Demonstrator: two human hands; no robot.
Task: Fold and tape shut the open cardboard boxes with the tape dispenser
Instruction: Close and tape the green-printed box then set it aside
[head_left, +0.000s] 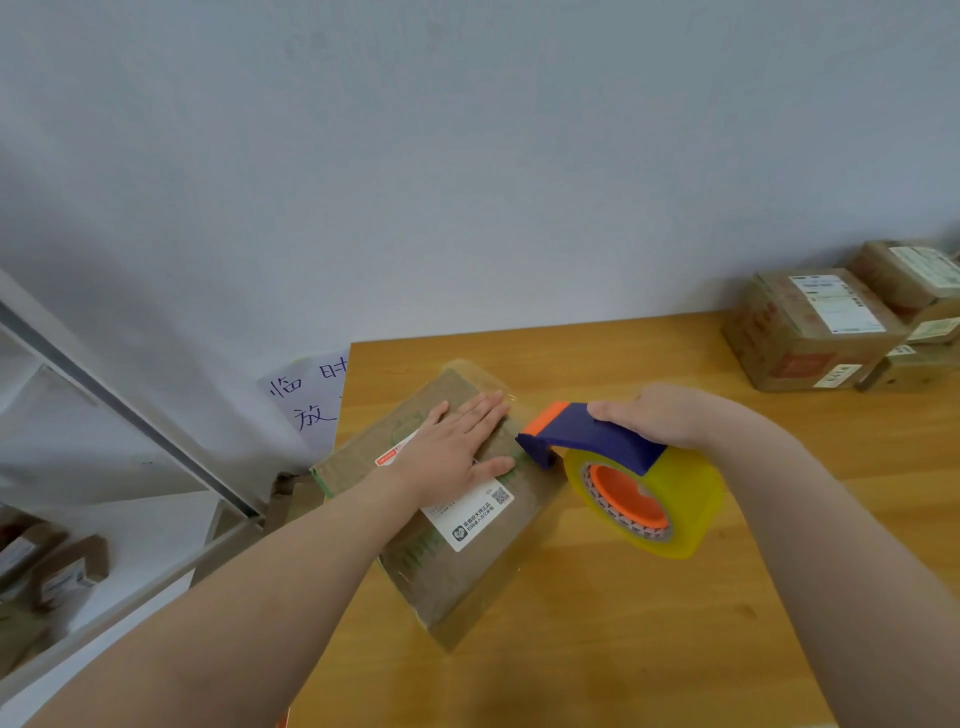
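A flat brown cardboard box with a white label lies at an angle near the table's left edge. My left hand presses flat on its top, fingers spread toward the far end. My right hand grips the blue and orange tape dispenser, which carries a fat yellow roll of tape. The dispenser's nose touches the box's right edge beside my left fingertips. Clear tape glints on the box's far end.
The wooden table meets a pale wall. Taped, labelled cardboard boxes are stacked at the far right corner. A paper sign with handwriting hangs left of the table. A white shelf at the left holds more boxes.
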